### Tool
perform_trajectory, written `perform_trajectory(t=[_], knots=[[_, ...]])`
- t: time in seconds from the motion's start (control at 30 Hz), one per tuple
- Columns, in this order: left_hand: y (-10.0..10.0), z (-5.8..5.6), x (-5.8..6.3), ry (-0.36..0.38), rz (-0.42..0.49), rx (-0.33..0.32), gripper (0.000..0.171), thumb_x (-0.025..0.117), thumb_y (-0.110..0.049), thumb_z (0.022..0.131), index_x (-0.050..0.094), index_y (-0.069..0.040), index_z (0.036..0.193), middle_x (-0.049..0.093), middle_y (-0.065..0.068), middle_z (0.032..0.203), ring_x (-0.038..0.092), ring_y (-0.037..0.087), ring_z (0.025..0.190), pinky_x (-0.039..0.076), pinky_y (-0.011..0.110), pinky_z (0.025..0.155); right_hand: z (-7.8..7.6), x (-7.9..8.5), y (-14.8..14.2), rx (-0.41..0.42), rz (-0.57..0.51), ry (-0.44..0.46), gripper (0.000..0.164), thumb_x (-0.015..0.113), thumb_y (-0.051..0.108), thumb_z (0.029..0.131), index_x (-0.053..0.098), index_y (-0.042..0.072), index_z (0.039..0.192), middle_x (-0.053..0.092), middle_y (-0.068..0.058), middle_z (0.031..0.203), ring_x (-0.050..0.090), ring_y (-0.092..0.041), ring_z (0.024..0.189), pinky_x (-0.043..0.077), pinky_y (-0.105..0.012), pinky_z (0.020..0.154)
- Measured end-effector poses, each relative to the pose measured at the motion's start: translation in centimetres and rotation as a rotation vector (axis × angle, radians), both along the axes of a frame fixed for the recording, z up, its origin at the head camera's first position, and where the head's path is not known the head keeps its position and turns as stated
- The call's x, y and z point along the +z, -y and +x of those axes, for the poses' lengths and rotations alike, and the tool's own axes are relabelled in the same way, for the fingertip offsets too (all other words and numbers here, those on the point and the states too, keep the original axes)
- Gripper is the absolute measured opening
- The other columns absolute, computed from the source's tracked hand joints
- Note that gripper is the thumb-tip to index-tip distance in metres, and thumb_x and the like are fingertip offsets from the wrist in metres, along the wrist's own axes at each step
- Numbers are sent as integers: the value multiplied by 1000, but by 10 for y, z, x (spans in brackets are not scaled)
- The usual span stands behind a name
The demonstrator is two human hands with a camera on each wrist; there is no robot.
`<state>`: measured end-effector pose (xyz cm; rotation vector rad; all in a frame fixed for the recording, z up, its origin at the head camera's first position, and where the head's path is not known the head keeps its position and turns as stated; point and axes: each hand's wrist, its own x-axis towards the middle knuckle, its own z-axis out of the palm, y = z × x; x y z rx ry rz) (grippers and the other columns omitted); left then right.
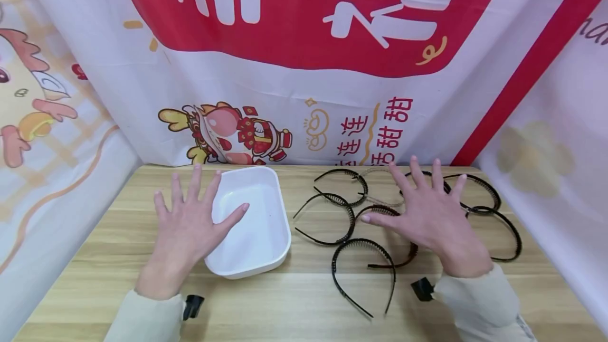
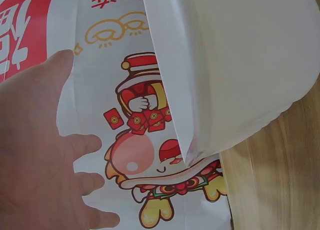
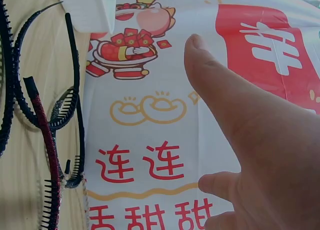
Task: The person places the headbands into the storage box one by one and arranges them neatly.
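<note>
My left hand (image 1: 190, 226) is spread with straight fingers above the left side of a white plastic tub (image 1: 252, 226); nothing is in its grasp. In the left wrist view the tub's outer wall (image 2: 240, 79) stands to the right of the thumb and fingers. Over a group of toothed headbands hovers my right hand (image 1: 432, 215), fingers spread and holding nothing. A black headband (image 1: 363, 241) lies nearest the front, its ends toward me. Partly hidden by the right hand is a dark reddish-brown headband (image 1: 412, 252). Several more black headbands and a pale clear one lie around them.
A wood-grain table (image 1: 294, 310) carries everything. At its back hangs a white and red printed cloth (image 1: 304, 83), with more cloth along the left and right sides. Black headbands (image 1: 518, 236) overlap near the right edge.
</note>
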<state>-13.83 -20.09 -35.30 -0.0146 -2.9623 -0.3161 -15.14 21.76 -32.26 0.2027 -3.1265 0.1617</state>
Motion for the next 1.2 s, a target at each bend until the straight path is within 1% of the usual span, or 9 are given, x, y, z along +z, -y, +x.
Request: perform_trajectory(t=[0.13,0.27,0.43,0.57,0.63,0.77,0.93,1.1,1.2], knots=[[1,1,-1,10,11,-3,105,42,-89,95,29,-18,171,-2,18,182,4,66,159,-1,89,121,0,0,0,5,-4,-6,124,45,102,80,9,30,174,4,-24,180,-5,-64,160,-14,-93,111],[3,1,-3,53,45,-13,104,41,-88,96,27,-17,171,3,21,181,8,64,160,7,86,123,1,-2,-1,24,-61,-14,116,44,98,86,11,29,174,7,-23,181,10,-61,161,6,-89,120],[8,3,-10,98,135,-10,103,38,-85,99,26,-12,171,17,28,178,25,60,156,22,81,122,5,-14,-2,64,-157,-59,98,58,80,96,37,14,167,42,-30,165,45,-55,147,46,-78,109],[15,4,-20,103,234,12,98,42,-77,104,31,-3,167,31,32,171,35,58,152,30,78,122,8,-32,-4,93,-243,-85,68,72,56,99,65,3,139,68,-25,133,70,-42,114,62,-61,88],[20,5,-27,107,284,10,90,48,-66,107,33,1,165,35,34,168,37,57,151,33,75,122,8,-42,-6,109,-301,-72,53,77,47,98,72,2,127,74,-18,117,73,-30,97,64,-50,80],[29,6,-37,153,424,2,77,59,-45,109,35,4,163,42,36,163,46,56,146,43,71,118,5,-60,-10,125,-417,29,37,82,36,95,77,4,112,76,-5,96,69,-14,83,61,-33,74],[38,4,-47,232,668,55,83,69,-47,104,36,-1,164,48,33,160,55,51,141,56,58,111,2,-75,-15,109,-507,161,28,82,36,95,78,11,105,73,3,87,64,-10,79,56,-24,70],[44,3,-52,277,898,142,76,70,-37,105,36,-4,165,51,22,159,60,28,134,59,25,98,-1,-84,-19,86,-567,240,27,84,37,93,79,13,105,73,3,88,64,-13,81,55,-24,70],[47,2,-54,295,991,156,66,67,-25,107,41,1,161,56,21,152,65,11,115,60,18,88,-1,-89,-20,83,-586,266,27,84,38,93,79,14,104,73,2,88,64,-15,81,54,-25,69]])
